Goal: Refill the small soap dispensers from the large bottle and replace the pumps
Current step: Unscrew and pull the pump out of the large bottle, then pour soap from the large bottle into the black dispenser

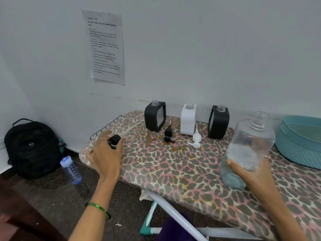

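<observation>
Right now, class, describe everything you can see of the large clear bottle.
The large bottle is clear plastic, with a threaded neck and no cap or pump on it. A little clear liquid sits in its lower part. It leans slightly, its base low over the leopard-print board. The right hand grips its lower half, thumb across the front.

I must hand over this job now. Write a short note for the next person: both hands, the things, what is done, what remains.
Left hand holds a black pump over the board's left end.
Right hand holds the large bottle, uncapped, partly filled.
Three dispensers stand open by the wall; a black pump and a white pump lie before them.
Done: pumps off. Left: fill all three, replace pumps.
</observation>
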`<control>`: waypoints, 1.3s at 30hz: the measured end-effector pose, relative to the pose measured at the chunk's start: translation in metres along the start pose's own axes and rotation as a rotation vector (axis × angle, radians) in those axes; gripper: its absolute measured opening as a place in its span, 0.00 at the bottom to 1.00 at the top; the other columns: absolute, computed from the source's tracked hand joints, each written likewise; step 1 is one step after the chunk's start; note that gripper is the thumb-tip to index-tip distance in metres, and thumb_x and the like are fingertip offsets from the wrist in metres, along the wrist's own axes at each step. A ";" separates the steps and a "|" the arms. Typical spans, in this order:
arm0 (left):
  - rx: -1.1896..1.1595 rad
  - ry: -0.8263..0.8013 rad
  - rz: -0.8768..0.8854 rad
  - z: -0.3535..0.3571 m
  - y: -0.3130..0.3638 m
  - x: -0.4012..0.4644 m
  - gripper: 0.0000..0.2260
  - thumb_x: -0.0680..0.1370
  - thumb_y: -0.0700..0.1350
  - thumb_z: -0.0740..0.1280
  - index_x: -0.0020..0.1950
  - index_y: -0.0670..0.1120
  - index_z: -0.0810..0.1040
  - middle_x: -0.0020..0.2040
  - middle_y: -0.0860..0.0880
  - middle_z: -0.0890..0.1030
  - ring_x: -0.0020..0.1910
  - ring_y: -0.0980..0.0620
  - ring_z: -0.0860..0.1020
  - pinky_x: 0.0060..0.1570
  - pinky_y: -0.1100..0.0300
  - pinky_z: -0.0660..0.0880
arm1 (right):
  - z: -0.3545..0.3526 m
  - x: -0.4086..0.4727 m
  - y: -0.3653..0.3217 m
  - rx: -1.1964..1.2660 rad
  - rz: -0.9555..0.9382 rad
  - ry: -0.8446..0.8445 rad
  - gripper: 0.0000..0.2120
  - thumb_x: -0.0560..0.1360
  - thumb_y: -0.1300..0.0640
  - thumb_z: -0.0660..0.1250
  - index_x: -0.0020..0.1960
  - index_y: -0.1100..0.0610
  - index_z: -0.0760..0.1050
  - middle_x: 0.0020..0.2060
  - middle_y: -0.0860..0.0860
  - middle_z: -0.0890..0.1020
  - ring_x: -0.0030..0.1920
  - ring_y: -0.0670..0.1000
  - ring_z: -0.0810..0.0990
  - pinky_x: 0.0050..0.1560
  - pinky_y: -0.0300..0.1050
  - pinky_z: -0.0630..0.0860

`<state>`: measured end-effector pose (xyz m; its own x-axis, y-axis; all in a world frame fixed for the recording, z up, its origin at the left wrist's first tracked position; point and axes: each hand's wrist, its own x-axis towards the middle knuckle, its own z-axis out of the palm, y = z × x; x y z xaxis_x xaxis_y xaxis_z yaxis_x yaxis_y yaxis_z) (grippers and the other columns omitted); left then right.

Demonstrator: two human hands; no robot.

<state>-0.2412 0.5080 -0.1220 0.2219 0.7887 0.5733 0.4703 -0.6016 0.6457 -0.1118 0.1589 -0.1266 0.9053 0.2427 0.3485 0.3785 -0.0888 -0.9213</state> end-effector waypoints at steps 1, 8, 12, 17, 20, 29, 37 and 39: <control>0.065 -0.027 0.017 0.000 -0.001 0.001 0.14 0.74 0.53 0.71 0.56 0.48 0.80 0.51 0.46 0.83 0.51 0.45 0.78 0.58 0.46 0.64 | 0.000 0.000 0.000 0.002 0.001 0.007 0.39 0.59 0.43 0.81 0.64 0.57 0.71 0.55 0.50 0.81 0.53 0.45 0.81 0.55 0.47 0.76; 0.296 -0.143 0.002 0.001 -0.008 -0.004 0.10 0.76 0.52 0.69 0.47 0.46 0.82 0.41 0.47 0.83 0.46 0.43 0.78 0.54 0.46 0.61 | 0.003 -0.002 -0.006 -0.001 -0.005 -0.002 0.28 0.62 0.54 0.76 0.60 0.57 0.74 0.52 0.47 0.81 0.50 0.39 0.81 0.51 0.39 0.75; 0.305 -0.188 -0.015 -0.001 -0.001 -0.004 0.16 0.75 0.56 0.68 0.55 0.45 0.81 0.52 0.45 0.82 0.54 0.42 0.77 0.58 0.43 0.61 | 0.002 -0.002 -0.004 -0.005 -0.002 0.000 0.35 0.61 0.49 0.80 0.63 0.56 0.72 0.54 0.48 0.81 0.52 0.40 0.81 0.52 0.40 0.75; 0.244 -0.207 0.042 -0.001 0.019 0.002 0.30 0.73 0.65 0.66 0.66 0.46 0.74 0.68 0.45 0.73 0.69 0.41 0.67 0.64 0.36 0.59 | -0.002 -0.001 0.002 -0.031 0.009 -0.002 0.45 0.56 0.40 0.77 0.67 0.55 0.69 0.57 0.49 0.80 0.57 0.47 0.80 0.58 0.49 0.76; 0.151 -0.236 0.090 0.007 0.044 0.012 0.31 0.72 0.66 0.67 0.67 0.48 0.72 0.69 0.46 0.72 0.70 0.42 0.66 0.67 0.38 0.58 | -0.003 -0.001 0.004 -0.029 0.009 -0.009 0.47 0.54 0.38 0.77 0.68 0.55 0.68 0.58 0.50 0.79 0.57 0.48 0.80 0.58 0.49 0.76; -0.143 -0.516 0.048 0.072 0.111 0.048 0.39 0.70 0.59 0.73 0.72 0.41 0.62 0.68 0.41 0.70 0.66 0.42 0.71 0.60 0.46 0.73 | 0.000 0.000 0.003 -0.028 0.001 -0.006 0.47 0.54 0.38 0.76 0.67 0.56 0.69 0.57 0.48 0.80 0.54 0.43 0.80 0.53 0.39 0.75; -0.144 -0.571 -0.071 0.102 0.117 0.056 0.32 0.70 0.47 0.76 0.65 0.37 0.63 0.61 0.37 0.74 0.58 0.37 0.75 0.54 0.44 0.76 | 0.001 0.000 0.004 -0.042 0.005 0.030 0.50 0.52 0.32 0.77 0.67 0.57 0.70 0.58 0.51 0.80 0.57 0.49 0.80 0.61 0.56 0.76; -0.180 -0.571 -0.102 0.104 0.119 0.056 0.29 0.71 0.43 0.75 0.65 0.36 0.64 0.61 0.36 0.74 0.59 0.37 0.75 0.51 0.49 0.75 | 0.000 0.001 0.004 -0.035 0.011 0.034 0.49 0.53 0.33 0.77 0.66 0.57 0.70 0.57 0.51 0.80 0.57 0.49 0.80 0.61 0.57 0.76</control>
<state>-0.0843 0.4940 -0.0657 0.6298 0.7568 0.1749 0.3726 -0.4920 0.7868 -0.1099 0.1588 -0.1299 0.9155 0.2082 0.3443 0.3742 -0.1255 -0.9188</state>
